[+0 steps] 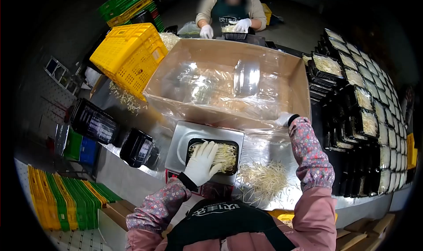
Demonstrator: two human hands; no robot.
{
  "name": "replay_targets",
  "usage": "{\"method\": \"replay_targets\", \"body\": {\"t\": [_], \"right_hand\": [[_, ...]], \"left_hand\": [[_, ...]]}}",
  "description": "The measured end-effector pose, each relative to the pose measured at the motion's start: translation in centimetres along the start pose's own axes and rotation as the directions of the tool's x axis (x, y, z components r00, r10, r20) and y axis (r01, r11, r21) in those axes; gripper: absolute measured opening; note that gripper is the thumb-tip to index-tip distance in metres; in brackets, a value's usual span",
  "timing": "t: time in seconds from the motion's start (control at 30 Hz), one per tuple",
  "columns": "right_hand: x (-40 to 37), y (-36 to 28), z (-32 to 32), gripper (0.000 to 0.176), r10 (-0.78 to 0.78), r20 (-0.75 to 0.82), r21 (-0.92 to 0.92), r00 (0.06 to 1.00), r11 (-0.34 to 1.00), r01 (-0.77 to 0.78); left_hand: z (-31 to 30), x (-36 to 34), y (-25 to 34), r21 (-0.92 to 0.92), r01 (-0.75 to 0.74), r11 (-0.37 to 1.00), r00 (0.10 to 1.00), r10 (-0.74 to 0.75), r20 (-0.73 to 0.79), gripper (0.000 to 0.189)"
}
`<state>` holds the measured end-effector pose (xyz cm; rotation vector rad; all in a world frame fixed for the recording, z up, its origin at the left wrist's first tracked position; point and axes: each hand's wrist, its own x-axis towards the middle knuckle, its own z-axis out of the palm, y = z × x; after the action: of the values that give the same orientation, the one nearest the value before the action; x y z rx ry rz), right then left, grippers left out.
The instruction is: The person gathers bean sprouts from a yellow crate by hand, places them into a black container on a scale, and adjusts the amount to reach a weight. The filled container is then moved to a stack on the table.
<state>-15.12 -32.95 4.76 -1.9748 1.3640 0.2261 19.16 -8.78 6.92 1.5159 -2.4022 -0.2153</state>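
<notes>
My left hand [202, 164], in a white glove, lies with its fingers stretched out on bean sprouts [225, 157] in a black plastic tray [216, 141]. The tray rests on the metal platform of a scale [179, 150]. My right hand [284, 119], also gloved, is at the near right edge of a big cardboard box [302, 90]. Its fingers are too small and partly hidden to read. Inside the box are clear plastic lids [246, 78] and a plastic liner. A loose heap of sprouts [264, 180] lies on the metal table right of the scale.
Stacks of filled trays [352, 79] rise on the right. Black empty trays [136, 147] stand on the left. A yellow crate [128, 53] tilts beside the box, with sprouts spilled below. Across the table a co-worker [231, 13] in white gloves handles a tray of sprouts.
</notes>
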Motion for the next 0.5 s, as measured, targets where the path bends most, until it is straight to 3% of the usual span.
{"method": "replay_targets", "body": {"t": [0.03, 0.07, 0.1, 0.2, 0.33, 0.5], "right_hand": [[7.5, 8.6, 4.5, 0.058, 0.034, 0.165, 0.05, 0.986, 0.998, -0.043], [9.3, 10.2, 5.3, 0.049, -0.041, 0.154, 0.035, 0.987, 0.999, 0.036], [7.3, 6.6, 3.9, 0.043, 0.055, 0.168, -0.007, 0.984, 0.998, -0.055], [7.3, 4.3, 3.2, 0.04, -0.045, 0.138, -0.234, 0.989, 0.969, 0.077], [3.5, -0.8, 1.4, 0.038, -0.132, -0.12, -0.433, 0.984, 0.899, 0.068], [-3.4, -4.6, -3.1, 0.033, -0.145, -0.412, -0.499, 0.9, 0.862, -0.089]], "left_hand": [[0.3, 0.0, -0.1, -0.028, 0.016, 0.999, 1.0, -0.016, 0.004, 0.064], [0.6, 0.5, -0.5, -0.056, 0.031, 0.998, 1.0, -0.031, 0.004, 0.063], [0.8, 0.9, -0.7, -0.082, 0.044, 0.996, 0.999, -0.044, 0.003, 0.062], [0.8, 1.5, -0.6, -0.095, 0.096, 0.991, 0.995, -0.094, 0.028, 0.059], [1.2, 0.7, -0.3, -0.087, 0.061, 0.994, 0.994, -0.069, -0.09, 0.058], [0.2, 0.1, -0.2, -0.151, 0.083, 0.985, 0.994, -0.093, -0.055, 0.07]]}}
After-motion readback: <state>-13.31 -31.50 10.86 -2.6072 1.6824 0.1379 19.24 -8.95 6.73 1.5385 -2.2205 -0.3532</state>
